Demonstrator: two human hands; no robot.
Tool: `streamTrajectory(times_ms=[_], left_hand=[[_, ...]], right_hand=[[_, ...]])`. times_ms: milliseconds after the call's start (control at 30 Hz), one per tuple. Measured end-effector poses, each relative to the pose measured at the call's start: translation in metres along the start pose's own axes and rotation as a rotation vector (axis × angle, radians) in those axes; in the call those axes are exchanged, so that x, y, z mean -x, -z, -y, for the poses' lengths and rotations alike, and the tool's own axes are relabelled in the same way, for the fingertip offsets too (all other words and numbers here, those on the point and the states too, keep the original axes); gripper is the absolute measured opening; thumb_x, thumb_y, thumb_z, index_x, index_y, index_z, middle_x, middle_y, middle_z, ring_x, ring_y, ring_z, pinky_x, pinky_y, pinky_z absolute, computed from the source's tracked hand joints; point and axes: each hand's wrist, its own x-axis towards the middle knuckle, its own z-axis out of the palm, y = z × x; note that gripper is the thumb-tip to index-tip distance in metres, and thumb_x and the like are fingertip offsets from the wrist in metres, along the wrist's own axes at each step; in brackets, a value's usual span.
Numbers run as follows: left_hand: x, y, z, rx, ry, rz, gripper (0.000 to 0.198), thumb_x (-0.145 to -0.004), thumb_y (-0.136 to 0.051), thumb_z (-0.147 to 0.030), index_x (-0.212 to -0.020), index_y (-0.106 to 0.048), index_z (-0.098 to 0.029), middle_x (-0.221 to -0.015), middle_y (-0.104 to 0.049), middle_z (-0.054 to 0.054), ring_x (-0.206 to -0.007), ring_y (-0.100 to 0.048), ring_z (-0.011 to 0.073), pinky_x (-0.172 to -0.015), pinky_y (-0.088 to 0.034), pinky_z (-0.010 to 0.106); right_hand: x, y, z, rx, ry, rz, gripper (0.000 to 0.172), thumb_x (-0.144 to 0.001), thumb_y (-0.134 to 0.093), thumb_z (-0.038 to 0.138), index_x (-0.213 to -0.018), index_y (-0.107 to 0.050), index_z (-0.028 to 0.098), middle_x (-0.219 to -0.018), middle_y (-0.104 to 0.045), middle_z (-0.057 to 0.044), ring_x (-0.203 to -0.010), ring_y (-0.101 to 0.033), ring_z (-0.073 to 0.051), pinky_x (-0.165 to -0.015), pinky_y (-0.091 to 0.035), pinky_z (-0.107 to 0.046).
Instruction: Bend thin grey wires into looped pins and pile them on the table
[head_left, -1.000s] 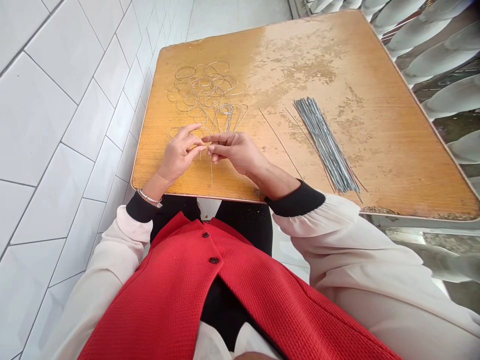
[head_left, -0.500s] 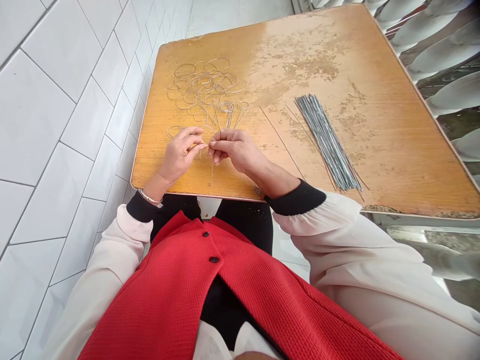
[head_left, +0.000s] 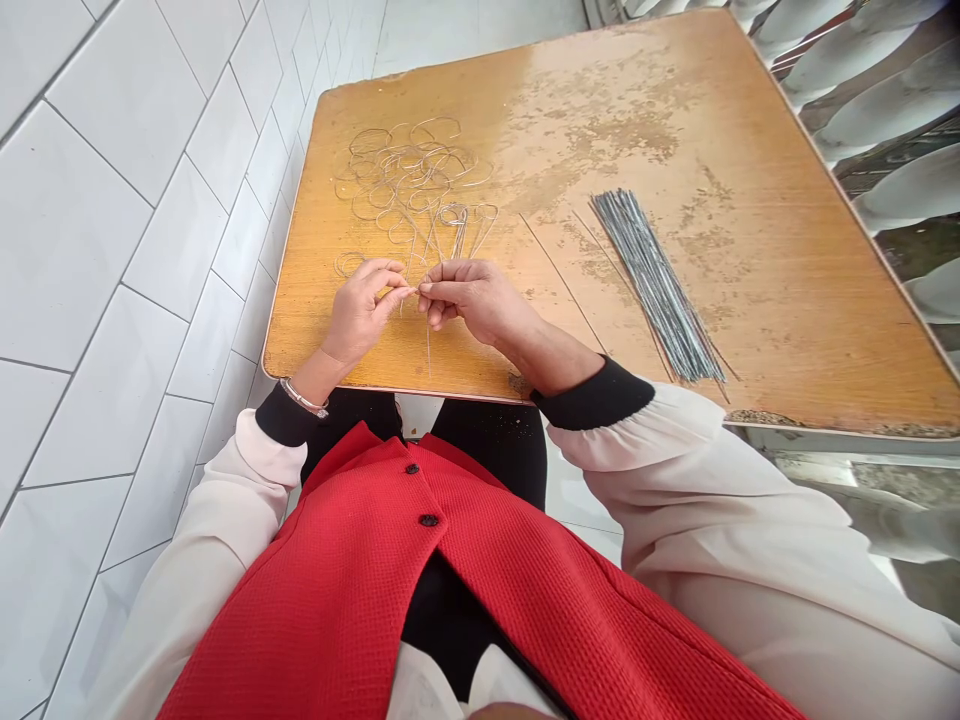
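My left hand and my right hand meet fingertip to fingertip above the near left of the table. Both pinch a thin wire, whose free end points down toward the table's front edge. Its middle is hidden by my fingers. Just beyond my hands lies a loose tangle of bent, looped wires. Right of my right hand, a single straight wire rests on the tabletop. Farther right is a thick bundle of straight grey wires, with a few strays along its sides.
The wooden table has a worn, peeling surface and a chipped front edge. White wall tiles run close along the left. A balustrade of pale balusters borders the right side.
Both hands stay in almost the same place, still pinching. The free end of the wire has shifted slightly to the right.
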Motion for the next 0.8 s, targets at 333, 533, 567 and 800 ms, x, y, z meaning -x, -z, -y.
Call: streamTrajectory(times_ms=[333, 533, 567, 800], left_hand=[[0.000, -0.001, 0.009, -0.099, -0.088, -0.007, 0.020, -0.099, -0.059, -0.035, -0.095, -0.068, -0.018, -0.132, -0.064, 0.010, -0.126, -0.061, 0.0219, -0.073, -0.060, 0.022], [0.000, -0.004, 0.011, -0.036, -0.080, -0.031, 0.027, -0.098, -0.060, -0.042, -0.094, -0.071, -0.018, -0.129, -0.065, 0.009, -0.121, -0.064, 0.0215, -0.068, -0.058, 0.020], [0.000, -0.004, 0.011, -0.032, -0.076, -0.037, 0.027, -0.098, -0.060, -0.043, -0.093, -0.071, -0.018, -0.128, -0.065, 0.009, -0.121, -0.064, 0.0213, -0.068, -0.058, 0.020], [-0.003, -0.007, 0.013, -0.012, -0.059, -0.068, 0.023, -0.095, -0.066, -0.040, -0.091, -0.073, -0.018, -0.121, -0.068, 0.008, -0.116, -0.067, 0.0190, -0.071, -0.059, 0.020]], right_hand=[[0.000, 0.001, -0.001, -0.103, -0.015, 0.048, 0.022, -0.083, -0.083, 0.022, -0.072, -0.065, 0.013, -0.065, -0.067, -0.002, -0.048, -0.059, -0.007, -0.047, -0.053, -0.017], [0.000, 0.001, -0.003, -0.135, -0.015, 0.057, 0.019, -0.081, -0.084, 0.017, -0.086, -0.066, 0.014, -0.066, -0.067, 0.000, -0.050, -0.061, -0.008, -0.050, -0.055, -0.020], [0.000, 0.001, -0.003, -0.135, -0.012, 0.056, 0.020, -0.081, -0.084, 0.017, -0.085, -0.065, 0.014, -0.065, -0.067, 0.000, -0.049, -0.061, -0.008, -0.050, -0.055, -0.020], [-0.001, 0.001, -0.004, -0.096, 0.008, 0.078, 0.024, -0.080, -0.086, 0.020, -0.081, -0.063, 0.015, -0.064, -0.067, 0.001, -0.048, -0.061, -0.007, -0.049, -0.055, -0.019]])
